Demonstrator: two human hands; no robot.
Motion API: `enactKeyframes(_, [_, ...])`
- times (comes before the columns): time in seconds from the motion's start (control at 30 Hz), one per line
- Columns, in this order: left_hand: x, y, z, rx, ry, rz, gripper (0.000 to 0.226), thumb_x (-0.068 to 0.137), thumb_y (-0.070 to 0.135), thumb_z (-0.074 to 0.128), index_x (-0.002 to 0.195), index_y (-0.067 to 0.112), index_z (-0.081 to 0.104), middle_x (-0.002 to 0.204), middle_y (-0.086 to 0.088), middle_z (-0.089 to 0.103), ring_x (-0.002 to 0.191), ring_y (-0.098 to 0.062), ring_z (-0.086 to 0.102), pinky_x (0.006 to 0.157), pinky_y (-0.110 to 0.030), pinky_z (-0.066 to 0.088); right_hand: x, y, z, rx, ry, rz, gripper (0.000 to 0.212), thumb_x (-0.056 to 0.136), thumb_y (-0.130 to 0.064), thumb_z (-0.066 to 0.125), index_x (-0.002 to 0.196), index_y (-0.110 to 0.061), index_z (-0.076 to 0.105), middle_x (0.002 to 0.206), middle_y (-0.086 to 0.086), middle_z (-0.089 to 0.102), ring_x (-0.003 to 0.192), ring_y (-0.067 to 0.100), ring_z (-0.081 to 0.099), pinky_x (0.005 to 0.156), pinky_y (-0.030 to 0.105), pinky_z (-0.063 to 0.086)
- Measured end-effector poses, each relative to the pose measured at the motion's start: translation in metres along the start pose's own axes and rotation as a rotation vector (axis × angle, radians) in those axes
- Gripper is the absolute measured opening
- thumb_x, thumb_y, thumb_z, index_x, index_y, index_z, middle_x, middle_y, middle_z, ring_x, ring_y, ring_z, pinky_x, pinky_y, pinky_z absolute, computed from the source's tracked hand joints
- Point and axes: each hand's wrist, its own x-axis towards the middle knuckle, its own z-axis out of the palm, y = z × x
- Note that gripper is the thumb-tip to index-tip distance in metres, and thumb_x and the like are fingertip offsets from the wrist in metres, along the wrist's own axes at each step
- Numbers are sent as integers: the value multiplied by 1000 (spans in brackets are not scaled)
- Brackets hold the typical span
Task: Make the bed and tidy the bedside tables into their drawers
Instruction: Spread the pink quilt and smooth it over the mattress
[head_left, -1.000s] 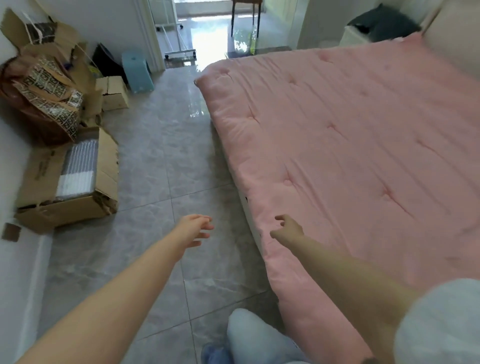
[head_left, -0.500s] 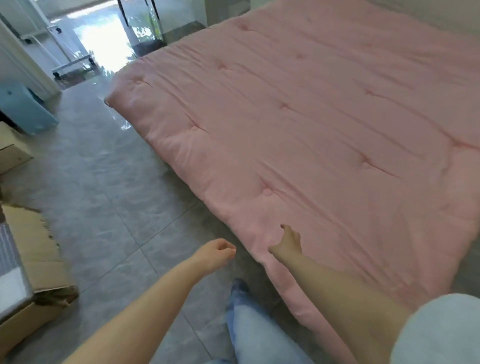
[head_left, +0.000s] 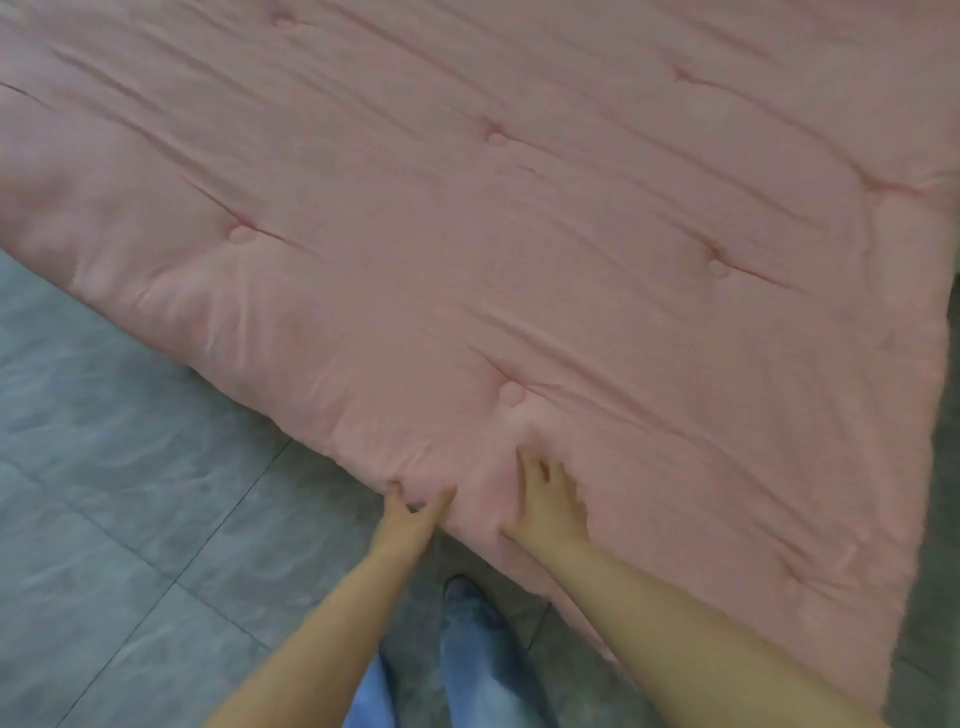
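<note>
I have both hands down at the near edge of the bed, where the pink tufted quilt (head_left: 519, 234) lies spread across the whole top, with long shallow creases running from left to right. My left hand (head_left: 410, 512) pinches the quilt's hanging edge, thumb and fingers closed on a small fold of fabric just above the grey tiled floor (head_left: 119, 493). My right hand (head_left: 550, 501) lies flat on the quilt just beside it, fingers spread and holding nothing, so its grip is open.

As I judge it, the bed part is well along: the quilt covers the mattress out to the right edge and hangs fairly evenly on the near side (the far edge is out of frame). What seems left there is smoothing the creases and squaring this near edge, which looks like the step in hand. I see no pillows from here.

The bedside tables and their drawers are not in view at all, so I cannot say how that half of the job stands.
</note>
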Motion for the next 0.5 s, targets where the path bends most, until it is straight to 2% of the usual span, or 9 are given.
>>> enactKeyframes(0.07, [43,2,3,-274,3,-83,114,59,63,76,150,18,23,144,-3,46,125,-28,50,102,-42,44,21,4,18,-119,95,15,87,69,-50,68,142,-29,26,133,7,37,119,33,44,91,44,47])
enactKeyframes(0.13, [69,4,5,-575,-47,-170,92,63,58,80,135,11,48,125,-5,63,104,-24,63,78,-33,55,33,8,32,-244,205,-8,70,69,-58,63,126,-23,43,121,6,47,108,31,48,77,41,47])
enactKeyframes(0.17, [78,3,5,-613,-52,-183,86,63,57,80,128,7,55,116,-7,67,97,-24,66,71,-31,56,38,10,38,-281,243,-23,63,69,-60,61,117,-22,48,115,5,50,103,30,50,72,40,47])
enactKeyframes(0.23, [86,-4,4,-545,3,-187,90,58,57,83,125,3,59,111,-9,69,96,-25,67,81,-36,57,47,16,51,-333,312,-97,46,71,-56,64,99,-21,56,100,3,56,92,28,55,63,38,47])
enactKeyframes(0.3, [83,-13,-2,-431,88,-94,80,69,49,80,128,1,57,114,-9,67,101,-24,64,96,-37,51,46,21,64,-306,374,-223,24,71,-34,73,83,-19,58,84,2,57,77,29,58,57,36,43])
enactKeyframes(0.33, [74,-16,-6,-394,132,-50,70,76,44,77,127,1,57,114,-9,66,103,-23,62,97,-35,49,41,21,71,-262,394,-301,19,69,-21,75,77,-18,58,78,2,56,72,28,57,56,36,42])
enactKeyframes(0.4, [55,-27,-16,-338,226,4,51,83,37,72,121,4,60,107,-6,64,100,-20,60,92,-31,47,23,13,88,-195,404,-428,23,64,-10,77,73,-18,57,74,0,54,69,24,53,59,35,42])
enactKeyframes(0.47, [42,-41,-29,-321,251,29,35,87,35,68,113,12,61,99,-3,64,97,-19,59,88,-30,44,4,4,102,-161,348,-443,25,65,-13,76,75,-21,55,77,-2,53,72,21,51,64,31,41])
enactKeyframes(0.5, [42,-48,-34,-292,224,6,36,85,40,68,108,13,62,99,-3,65,96,-21,61,89,-33,47,0,4,107,-171,312,-429,26,64,-14,77,76,-22,55,78,-4,54,74,19,51,64,30,41])
